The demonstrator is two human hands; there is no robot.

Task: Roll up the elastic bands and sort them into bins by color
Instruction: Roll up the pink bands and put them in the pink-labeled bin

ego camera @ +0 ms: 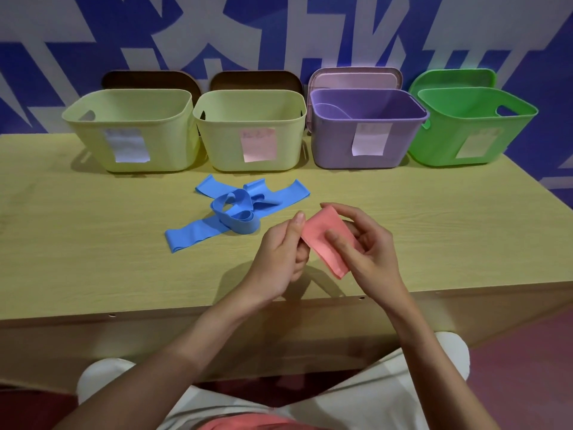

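Leftmost, at the back of the wooden table (93, 243): a pale yellow bin (133, 131) with a white label, a dark lid propped behind. Just beside it, a second yellow bin (251, 128) with a pink label, likewise backed by a dark lid. Next, touching or nearly so, a purple bin (366, 128) with a white label and a pinkish lid leaning behind. Farthest right, a green bin (471, 128) with a pale label, green lid behind.

In front of the two yellow bins, loose on the tabletop: a tangle of blue elastic bands (235, 209), unrolled, strips splayed outward, one loop standing up in the middle.

Nearer the table's front edge, just right of the blue heap: left hand (279, 252), thumb and curled fingers pinching the left edge of a pink elastic band (325, 240). Band flat and folded, tilted, held above the table between both hands. Right hand (372, 243) gripping the band's right side, thumb pressed across its face, fingers curled behind.

Below, light trousers on both knees.
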